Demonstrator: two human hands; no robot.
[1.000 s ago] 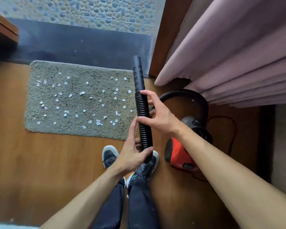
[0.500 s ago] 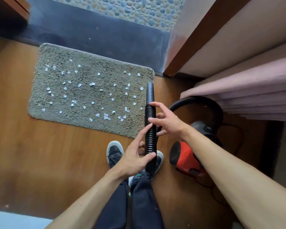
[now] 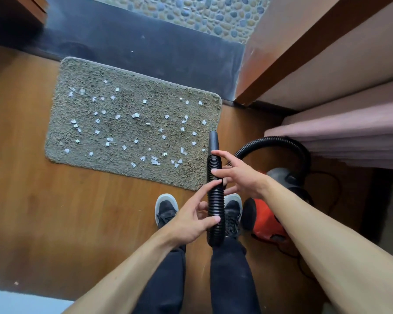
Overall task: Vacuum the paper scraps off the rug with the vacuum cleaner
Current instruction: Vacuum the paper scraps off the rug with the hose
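A grey shaggy rug (image 3: 95,146) lies on the wooden floor, strewn with several small white paper scraps (image 3: 135,115). I hold the black ribbed vacuum hose (image 3: 215,200) upright in front of me. Its smooth nozzle tip (image 3: 213,141) points toward the rug's right edge. My left hand (image 3: 194,214) grips the hose low down, thumb and fingers curled round it. My right hand (image 3: 238,173) holds the hose higher up from the right, its fingers spread across the ribs. The red and grey vacuum body (image 3: 268,220) sits on the floor to the right, partly hidden by my right arm.
My two dark shoes (image 3: 166,209) stand just below the rug's near edge. Pink curtain folds (image 3: 340,137) hang at the right above the hose loop. A dark step (image 3: 145,46) and pebble floor lie beyond the rug. A thin cord (image 3: 327,175) trails by the vacuum.
The view has tilted and shifted, so the rug sits more centred. The hose tip has dropped lower toward the rug's right edge. Both hands stay on the hose.
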